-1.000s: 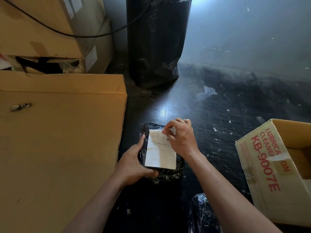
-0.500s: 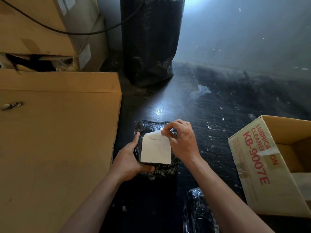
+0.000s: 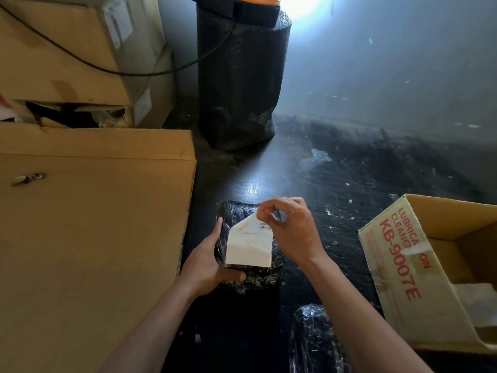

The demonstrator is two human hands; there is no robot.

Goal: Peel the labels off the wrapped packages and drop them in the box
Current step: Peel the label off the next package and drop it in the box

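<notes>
A small package wrapped in black plastic (image 3: 236, 211) rests on the dark floor, gripped at its left side and near edge by my left hand (image 3: 207, 262). A white label (image 3: 248, 249) lies on its top face. My right hand (image 3: 290, 230) pinches the label's far right corner, which is lifted and folded back toward me, showing a barcode. An open cardboard box (image 3: 398, 267) printed in red "KB-9007E" lies tilted at the right, with pale paper inside. A second black wrapped package (image 3: 312, 340) lies near my right forearm.
A large flat cardboard carton (image 3: 88, 238) fills the left side, close to the held package. Stacked cartons (image 3: 67, 63) with a black cable stand behind it. A tall black wrapped cylinder (image 3: 239, 84) stands at the back. Scraps of plastic litter the dark floor.
My right hand has pulled the label's far corner up and folded it toward me; one second ago the label lay flat. The left hand keeps its hold on the package.
</notes>
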